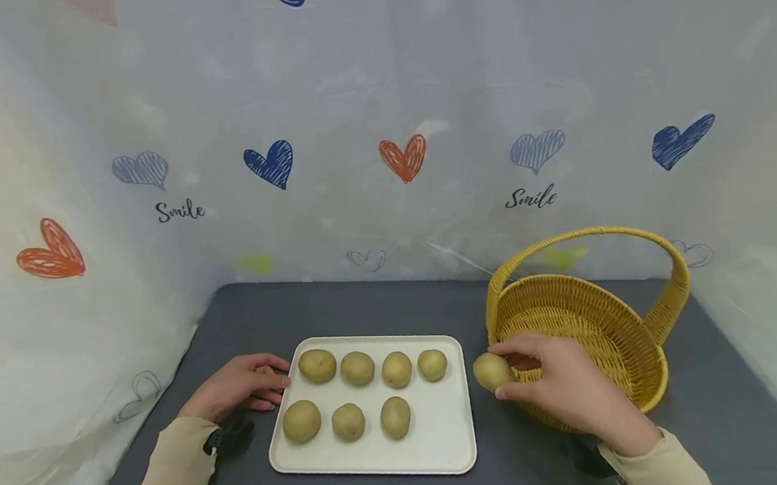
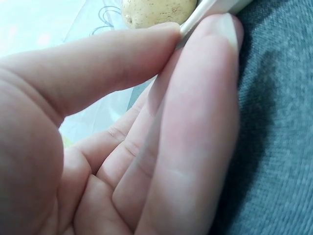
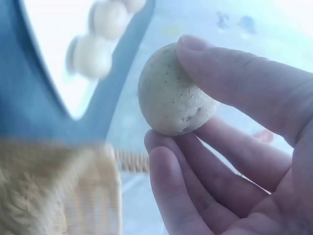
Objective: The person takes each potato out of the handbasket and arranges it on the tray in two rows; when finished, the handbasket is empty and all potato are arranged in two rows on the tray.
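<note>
Between thumb and fingers my right hand [image 1: 555, 379] pinches a potato [image 1: 492, 372], held in the space between the tray and the basket's near left rim. The right wrist view shows this potato [image 3: 171, 93] close up, round and pale with small dark pits. My left hand [image 1: 241, 385] pinches the left edge of a white rectangular tray [image 1: 439, 437]; in the left wrist view thumb and index finger meet on the thin rim [image 2: 195, 19]. Several potatoes [image 1: 358, 368] lie on the tray in two rows, the back row one longer than the front.
A yellow woven basket [image 1: 575, 294] with a tall arched handle [image 1: 603, 230] stands right of the tray, partly behind my right hand. Dark grey cloth [image 1: 368, 303] covers the table. A pale curtain [image 1: 347, 96] printed with hearts hangs behind and at both sides.
</note>
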`<state>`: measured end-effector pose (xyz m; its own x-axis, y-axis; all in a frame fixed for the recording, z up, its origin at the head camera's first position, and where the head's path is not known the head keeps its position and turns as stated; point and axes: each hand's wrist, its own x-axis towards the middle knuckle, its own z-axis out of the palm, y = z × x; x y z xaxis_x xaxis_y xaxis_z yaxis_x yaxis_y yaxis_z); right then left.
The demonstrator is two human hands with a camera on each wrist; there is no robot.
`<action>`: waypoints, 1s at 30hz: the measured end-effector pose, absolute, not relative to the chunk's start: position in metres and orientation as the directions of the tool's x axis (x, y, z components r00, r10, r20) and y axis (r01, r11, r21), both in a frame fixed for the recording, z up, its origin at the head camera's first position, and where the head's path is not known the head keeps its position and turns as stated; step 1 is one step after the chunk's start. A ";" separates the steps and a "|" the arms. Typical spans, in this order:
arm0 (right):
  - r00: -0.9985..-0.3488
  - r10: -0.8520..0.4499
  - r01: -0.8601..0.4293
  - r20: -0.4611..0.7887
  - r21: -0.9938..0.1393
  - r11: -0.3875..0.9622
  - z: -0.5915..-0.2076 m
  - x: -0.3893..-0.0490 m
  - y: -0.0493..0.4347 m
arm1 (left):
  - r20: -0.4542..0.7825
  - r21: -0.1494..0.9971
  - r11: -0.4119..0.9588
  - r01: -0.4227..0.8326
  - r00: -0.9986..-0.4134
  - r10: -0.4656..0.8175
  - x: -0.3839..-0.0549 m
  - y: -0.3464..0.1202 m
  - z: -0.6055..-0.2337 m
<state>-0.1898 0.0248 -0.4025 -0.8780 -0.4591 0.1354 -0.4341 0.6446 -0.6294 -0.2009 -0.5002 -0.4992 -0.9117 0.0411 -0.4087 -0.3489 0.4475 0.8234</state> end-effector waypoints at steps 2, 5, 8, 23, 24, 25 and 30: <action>-0.883 -0.451 -0.427 0.133 -0.626 0.653 -0.407 -0.185 0.021 | -0.399 0.830 0.446 -0.335 -0.915 0.056 -0.207 -0.495 -0.498; -0.882 -0.455 -0.419 0.121 -0.642 0.642 -0.418 -0.179 0.014 | -0.398 0.835 0.442 -0.329 -0.915 0.070 -0.212 -0.490 -0.497; -0.868 -0.479 -0.438 0.130 -0.652 0.618 -0.433 -0.176 0.002 | -0.401 0.832 0.443 -0.334 -0.914 0.065 -0.212 -0.489 -0.498; -0.849 -0.511 -0.455 0.136 -0.682 0.573 -0.470 -0.176 -0.038 | -0.407 0.834 0.433 -0.342 -0.911 0.064 -0.204 -0.497 -0.498; -0.849 -0.511 -0.455 0.135 -0.678 0.577 -0.471 -0.176 -0.039 | -0.407 0.833 0.434 -0.342 -0.911 0.064 -0.204 -0.498 -0.499; -0.849 -0.512 -0.456 0.133 -0.674 0.581 -0.471 -0.176 -0.040 | -0.408 0.833 0.434 -0.343 -0.911 0.063 -0.203 -0.498 -0.499; -0.840 -0.526 -0.474 0.135 -0.655 0.588 -0.474 -0.177 -0.045 | -0.405 0.832 0.436 -0.344 -0.913 0.051 -0.202 -0.503 -0.500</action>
